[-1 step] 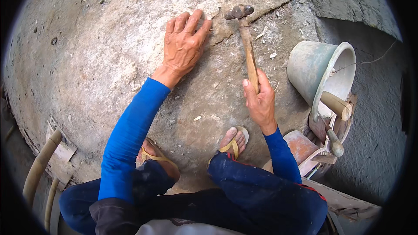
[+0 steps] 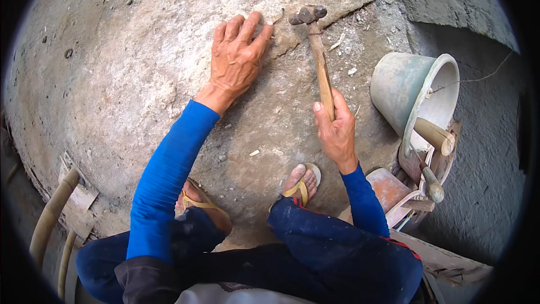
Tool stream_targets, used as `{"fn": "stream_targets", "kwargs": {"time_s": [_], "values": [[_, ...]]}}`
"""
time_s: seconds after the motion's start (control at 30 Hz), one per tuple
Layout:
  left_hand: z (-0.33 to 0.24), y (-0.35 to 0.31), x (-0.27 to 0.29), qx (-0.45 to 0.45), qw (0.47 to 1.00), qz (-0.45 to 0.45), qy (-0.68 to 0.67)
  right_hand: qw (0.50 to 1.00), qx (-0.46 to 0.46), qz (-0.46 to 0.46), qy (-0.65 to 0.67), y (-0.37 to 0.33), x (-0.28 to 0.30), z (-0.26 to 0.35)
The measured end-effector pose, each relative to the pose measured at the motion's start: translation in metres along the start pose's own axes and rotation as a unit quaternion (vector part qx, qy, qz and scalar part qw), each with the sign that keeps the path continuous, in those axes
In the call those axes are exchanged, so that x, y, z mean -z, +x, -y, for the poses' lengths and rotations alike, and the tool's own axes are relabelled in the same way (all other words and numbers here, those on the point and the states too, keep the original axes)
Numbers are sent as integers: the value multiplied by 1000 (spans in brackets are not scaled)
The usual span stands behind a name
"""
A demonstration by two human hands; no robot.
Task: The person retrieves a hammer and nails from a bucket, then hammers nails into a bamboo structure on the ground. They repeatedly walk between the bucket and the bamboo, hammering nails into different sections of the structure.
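My right hand (image 2: 337,135) is wrapped round the lower part of a wooden handle. It belongs to a hammer (image 2: 319,59), whose dark, worn metal head points away from me, over or on the dusty ground. To its left, my left hand (image 2: 239,53) lies palm down on a pale, powdery patch of ground (image 2: 174,50), its fingers stretched out and a little apart. Close to its thumb and fingertips is a thin, bent dark piece of wire or nail (image 2: 280,17). Whatever lies beneath the palm is hidden.
A crack (image 2: 357,10) crosses the ground near the hammer head. At right a grey-green bucket (image 2: 394,87) lies tipped, beside a wooden-handled tool (image 2: 432,183) and other containers. Two long-handled tools (image 2: 53,208) lie at lower left. My sandalled feet (image 2: 304,183) are close by.
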State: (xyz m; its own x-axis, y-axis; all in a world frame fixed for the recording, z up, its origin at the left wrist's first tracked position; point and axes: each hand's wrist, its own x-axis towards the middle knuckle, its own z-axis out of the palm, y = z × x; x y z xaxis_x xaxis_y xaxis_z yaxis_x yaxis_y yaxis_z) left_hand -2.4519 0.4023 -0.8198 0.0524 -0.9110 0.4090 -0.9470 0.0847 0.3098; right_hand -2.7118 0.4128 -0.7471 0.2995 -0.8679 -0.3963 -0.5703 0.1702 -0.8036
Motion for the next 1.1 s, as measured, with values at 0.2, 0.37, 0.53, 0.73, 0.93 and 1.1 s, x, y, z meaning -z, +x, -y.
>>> {"fn": "stream_targets", "kwargs": {"time_s": [0.2, 0.37, 0.53, 0.73, 0.93, 1.1], "values": [[1, 2, -5, 1, 998, 10, 54, 999, 20, -29, 8, 3, 2, 11], [-4, 6, -6, 2, 998, 14, 68, 995, 79, -40, -52, 6, -1, 11], [-6, 5, -7, 4, 996, 20, 84, 997, 47, -12, -66, 22, -3, 11], [-5, 7, -2, -4, 996, 34, 86, 980, 169, -44, -92, 25, 6, 29], [-6, 9, 0, -19, 994, 42, 98, 975, 159, -16, -152, 28, 8, 19], [-7, 8, -1, -17, 991, 46, 121, 969, 193, -45, -151, 24, 13, 36]]}}
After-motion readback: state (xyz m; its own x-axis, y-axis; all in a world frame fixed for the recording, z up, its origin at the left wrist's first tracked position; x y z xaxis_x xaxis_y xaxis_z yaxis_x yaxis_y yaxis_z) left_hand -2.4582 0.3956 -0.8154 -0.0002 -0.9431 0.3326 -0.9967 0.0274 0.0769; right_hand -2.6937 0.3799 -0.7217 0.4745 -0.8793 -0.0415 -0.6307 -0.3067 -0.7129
